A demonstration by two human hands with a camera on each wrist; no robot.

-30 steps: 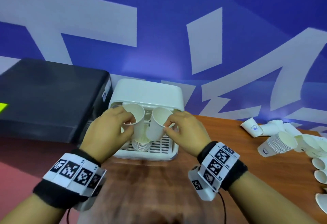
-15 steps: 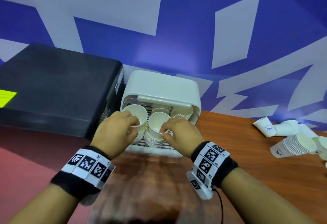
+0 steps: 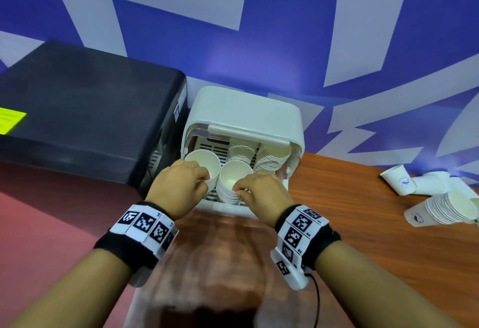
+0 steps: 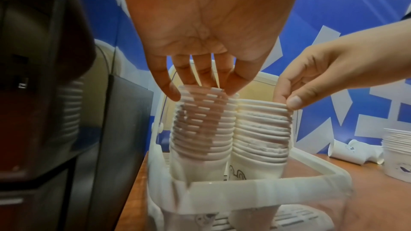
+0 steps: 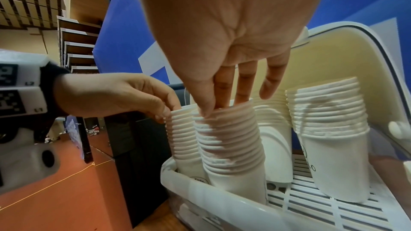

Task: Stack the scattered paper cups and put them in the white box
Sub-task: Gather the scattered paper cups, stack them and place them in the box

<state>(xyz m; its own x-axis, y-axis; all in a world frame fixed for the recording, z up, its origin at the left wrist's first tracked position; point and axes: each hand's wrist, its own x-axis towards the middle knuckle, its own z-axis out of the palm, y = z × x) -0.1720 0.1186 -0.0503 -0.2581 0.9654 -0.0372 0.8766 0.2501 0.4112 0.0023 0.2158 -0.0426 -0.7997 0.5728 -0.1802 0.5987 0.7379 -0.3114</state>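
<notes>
Head view shows both hands at the front of the white box (image 3: 243,110), whose lid is raised. Left hand (image 3: 178,187) pinches the rim of the top cup of the left stack (image 3: 204,172), thumb on the outside and fingertips over the rim; the left wrist view confirms the fingers (image 4: 169,90) curled onto that rim. Right hand (image 3: 261,193) pinches the rim of the right stack (image 3: 230,185) between thumb and forefinger, the other fingers reaching down over the cup mouth in the right wrist view. The two stacks stand upright and touching, just inside the front wall of the box (image 5: 200,192), directly below each hand.

Beyond the right hand, deeper in the box, stand two more stacks: one at the back (image 5: 273,129) and one further right (image 5: 329,129) on the slatted floor.

Well off to the right of the right hand, on the wooden counter (image 3: 350,224), lie loose paper cups (image 3: 399,180) and a tipped stack (image 3: 440,208). Left of the left hand, beside the box, sits a black machine (image 3: 85,120).
</notes>
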